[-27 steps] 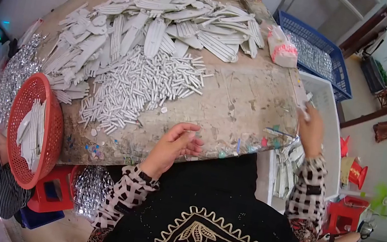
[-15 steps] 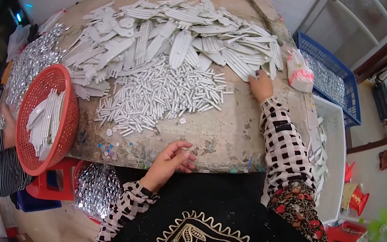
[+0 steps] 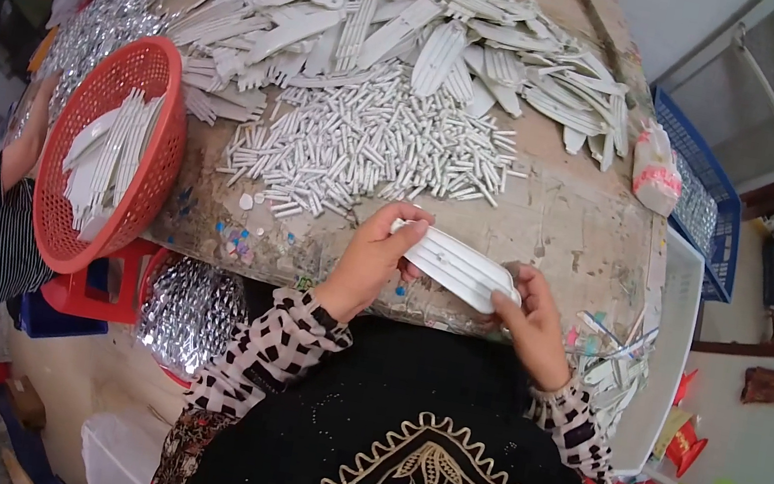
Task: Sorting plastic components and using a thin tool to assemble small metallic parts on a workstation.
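A white ribbed plastic piece [image 3: 457, 268], long with a rounded end, is held level above the table's near edge. My left hand [image 3: 372, 258] grips its left end between thumb and fingers. On its right end my right hand [image 3: 534, 326] is closed, thumb on top. Beyond my hands lies a pile of short white and silvery rods [image 3: 384, 135]. Behind that spreads a large heap of similar white ribbed pieces [image 3: 436, 57].
A red perforated basket [image 3: 173, 122] with white pieces stands at the left, near another person's arm [image 3: 24, 134]. Silvery pieces [image 3: 120, 7] lie behind it. At the right are a white bin [image 3: 680, 339], a blue crate [image 3: 729, 225] and a white-and-pink packet [image 3: 656, 173].
My right hand has come back from the heap's right edge with a white ribbed piece. My left hand, empty before, now grips its other end. The view has shifted.
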Demonstrator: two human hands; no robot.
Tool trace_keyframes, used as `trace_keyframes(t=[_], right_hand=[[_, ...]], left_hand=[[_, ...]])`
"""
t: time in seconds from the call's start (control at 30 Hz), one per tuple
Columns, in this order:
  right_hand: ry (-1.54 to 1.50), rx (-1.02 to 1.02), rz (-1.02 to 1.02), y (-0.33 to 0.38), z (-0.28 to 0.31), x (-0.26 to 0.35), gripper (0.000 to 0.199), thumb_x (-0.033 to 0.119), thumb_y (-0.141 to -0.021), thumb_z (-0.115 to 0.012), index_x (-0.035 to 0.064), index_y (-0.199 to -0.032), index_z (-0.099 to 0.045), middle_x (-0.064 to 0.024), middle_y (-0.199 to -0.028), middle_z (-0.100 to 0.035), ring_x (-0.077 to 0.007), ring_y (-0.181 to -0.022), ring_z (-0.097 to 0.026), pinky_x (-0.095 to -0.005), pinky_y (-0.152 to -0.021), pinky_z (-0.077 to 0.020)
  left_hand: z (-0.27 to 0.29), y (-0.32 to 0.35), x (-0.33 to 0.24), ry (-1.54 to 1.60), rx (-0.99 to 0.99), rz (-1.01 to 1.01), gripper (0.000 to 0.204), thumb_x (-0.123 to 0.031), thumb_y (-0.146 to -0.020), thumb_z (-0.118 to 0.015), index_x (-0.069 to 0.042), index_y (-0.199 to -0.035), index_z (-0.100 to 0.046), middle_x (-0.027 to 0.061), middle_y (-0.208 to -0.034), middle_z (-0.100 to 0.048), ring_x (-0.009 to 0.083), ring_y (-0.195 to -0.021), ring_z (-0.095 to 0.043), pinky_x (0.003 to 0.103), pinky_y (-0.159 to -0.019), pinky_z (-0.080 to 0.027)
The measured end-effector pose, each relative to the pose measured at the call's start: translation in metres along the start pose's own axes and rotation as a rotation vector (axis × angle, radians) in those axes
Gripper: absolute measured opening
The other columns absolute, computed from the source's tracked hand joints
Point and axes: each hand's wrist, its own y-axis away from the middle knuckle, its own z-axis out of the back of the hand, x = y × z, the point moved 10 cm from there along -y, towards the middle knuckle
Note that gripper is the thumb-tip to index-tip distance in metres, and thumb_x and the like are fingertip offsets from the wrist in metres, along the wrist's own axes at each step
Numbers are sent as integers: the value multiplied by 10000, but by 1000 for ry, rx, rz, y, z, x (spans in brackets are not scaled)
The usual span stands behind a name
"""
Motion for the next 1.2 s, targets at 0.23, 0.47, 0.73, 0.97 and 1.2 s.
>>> trace_keyframes(t=[0.23,0.47,0.73,0.97,1.2], right_hand=[[-720,540,-583,21,-60,-46,732,584,-979,-216,43,-1472,-235,-295,-1193,-555,-278,-763,-659,-335,-627,-576],[-444,545,-634,14,-77,-58,521,371,-992,-387,30,-1384,-357,-140,-935,-610,-169,-607,-549,-259,-497,-446],[-118,116,-141,-13,-27,-53,425,359,-990,-388,-5,-1203,-443,-106,-873,-580,-144,-607,-565,-256,-501,-465],[-119,176,-115,-10,-30,-54,449,253,-983,-443,-9,-1344,-386,-93,-902,-565,-128,-638,-568,-244,-543,-486],[-80,162,-102,-9,-31,-56,438,299,-972,-446,-19,-1271,-418,-111,-918,-571,-144,-649,-570,-255,-535,-485]], left_hand=[[-20,17,-6,-182,274,67,183,-178,-964,-548,-56,-1100,-539,13,-838,-601,57,-661,-549,199,-575,-443],[26,13,-38,-398,183,-67,308,-117,-940,-559,-52,-1237,-513,46,-946,-613,84,-695,-582,230,-632,-501],[276,-4,-133,6,-954,-458,393,-144,-871,-620,-35,-1234,-515,62,-977,-573,146,-794,-554,298,-699,-489],[314,-66,-128,429,-965,-226,302,-286,-830,-692,-145,-1071,-576,78,-989,-562,256,-852,-503,400,-710,-458],[341,-76,-148,29,-980,-296,287,-248,-850,-672,-90,-1073,-585,85,-1032,-572,263,-957,-528,464,-796,-480]])
